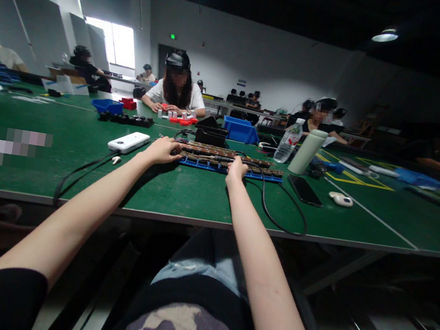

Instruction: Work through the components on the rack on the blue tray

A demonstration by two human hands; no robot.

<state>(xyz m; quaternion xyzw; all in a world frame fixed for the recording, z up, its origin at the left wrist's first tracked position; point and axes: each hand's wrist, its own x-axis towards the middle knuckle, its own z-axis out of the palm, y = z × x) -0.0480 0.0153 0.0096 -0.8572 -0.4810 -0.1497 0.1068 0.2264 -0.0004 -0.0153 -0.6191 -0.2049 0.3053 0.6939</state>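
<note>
A long blue rack [260, 175] lies on the green table in front of me, carrying rows of slim dark, copper-coloured strips [222, 151]. My left hand [162, 150] is at the rack's left end, its fingers and thumb curled around that end. Toward the right half of the rack, my right hand [237, 169] is closed around a thin pen-like tool [216, 158] that points left over the strips. A black cable [264, 196] loops over the table to the right of that hand. The tool's tip is too small to make out.
A white power bank [128, 142] and an earbud [116, 160] lie to the left. On the right are a water bottle [288, 142], a green flask [306, 153], a phone [304, 190] and an earbud case [340, 199]. Blue bins [240, 130] and a person [176, 89] are across the table.
</note>
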